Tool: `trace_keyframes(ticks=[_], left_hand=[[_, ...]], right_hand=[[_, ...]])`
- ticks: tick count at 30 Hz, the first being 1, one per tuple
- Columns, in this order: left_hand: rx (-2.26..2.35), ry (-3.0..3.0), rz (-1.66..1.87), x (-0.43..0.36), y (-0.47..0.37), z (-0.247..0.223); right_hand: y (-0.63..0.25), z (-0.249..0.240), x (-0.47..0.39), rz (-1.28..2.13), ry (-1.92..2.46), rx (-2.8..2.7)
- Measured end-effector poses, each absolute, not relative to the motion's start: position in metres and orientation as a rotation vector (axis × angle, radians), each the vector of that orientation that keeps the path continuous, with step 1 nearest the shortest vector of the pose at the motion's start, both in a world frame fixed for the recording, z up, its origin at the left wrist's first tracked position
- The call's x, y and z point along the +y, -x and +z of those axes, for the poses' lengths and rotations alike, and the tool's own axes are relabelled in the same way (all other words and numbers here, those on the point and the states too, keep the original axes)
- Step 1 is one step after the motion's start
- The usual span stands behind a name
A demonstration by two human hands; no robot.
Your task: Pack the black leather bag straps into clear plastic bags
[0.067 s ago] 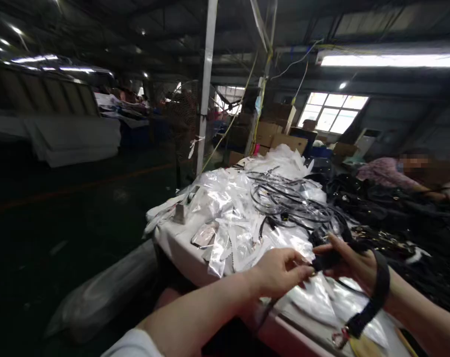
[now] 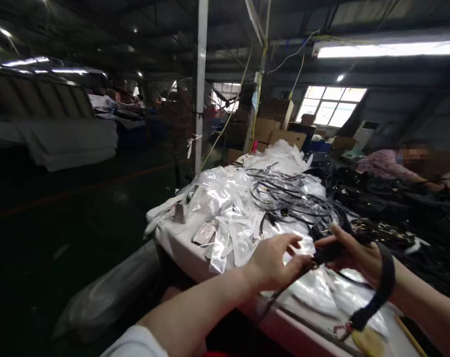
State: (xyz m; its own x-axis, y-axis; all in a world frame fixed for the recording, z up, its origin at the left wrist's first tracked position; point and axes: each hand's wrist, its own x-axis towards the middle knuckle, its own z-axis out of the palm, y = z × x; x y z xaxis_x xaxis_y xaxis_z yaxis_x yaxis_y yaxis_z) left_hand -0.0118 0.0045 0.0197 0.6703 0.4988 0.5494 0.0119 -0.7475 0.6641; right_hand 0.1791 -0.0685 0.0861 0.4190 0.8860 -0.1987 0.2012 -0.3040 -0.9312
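My left hand (image 2: 275, 263) is closed at the fingertips on a thin dark strap, near a small metal piece at the strap's end. To its right, my right hand (image 2: 353, 255) holds a wide black strap (image 2: 383, 290), which loops over the back of the wrist and hangs down. A metal clasp (image 2: 343, 329) dangles from its lower end, above the table's near edge. Both hands are close together over clear plastic bags (image 2: 314, 292). Some fingers of my right hand are hidden by the strap.
Clear bags (image 2: 225, 193) and coiled black cords (image 2: 280, 191) cover the white table (image 2: 183, 253). Dark goods (image 2: 403, 198) are heaped at right, where another person (image 2: 384, 164) leans in. A metal post (image 2: 201, 89) rises behind; a wrapped roll (image 2: 109, 292) lies lower left.
My left hand's fingers have opened a little and shifted slightly left along the thin strap. The wide strap's loop and clasp have swung slightly. The whole view has shifted a little.
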Motion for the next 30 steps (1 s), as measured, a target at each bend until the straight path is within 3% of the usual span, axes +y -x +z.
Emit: trace_keyframes(ticks=[2, 8, 18, 24, 30], left_hand=[[0.294, -2.444, 1.101, 0.008, 0.018, 0.037], [0.153, -2.897, 0.979, 0.009, 0.013, 0.064], [0.106, -2.997, 1.056, 0.007, 0.006, 0.055], [0.218, -2.813, 1.16, 0.009, -0.004, 0.049], [0.043, -2.739, 1.299, 0.009, -0.01, 0.055]], right_hand=[[-0.184, 0.09, -0.066, 0.993, 1.768, -0.889], [-0.183, 0.098, -0.062, 1.07, 1.713, -0.88], [-0.182, 0.101, -0.065, 1.17, 1.626, -0.693], [-0.184, 0.088, -0.06, 1.062, 1.619, -0.869], [-0.175, 0.091, -0.053, 0.949, 1.578, -1.081]])
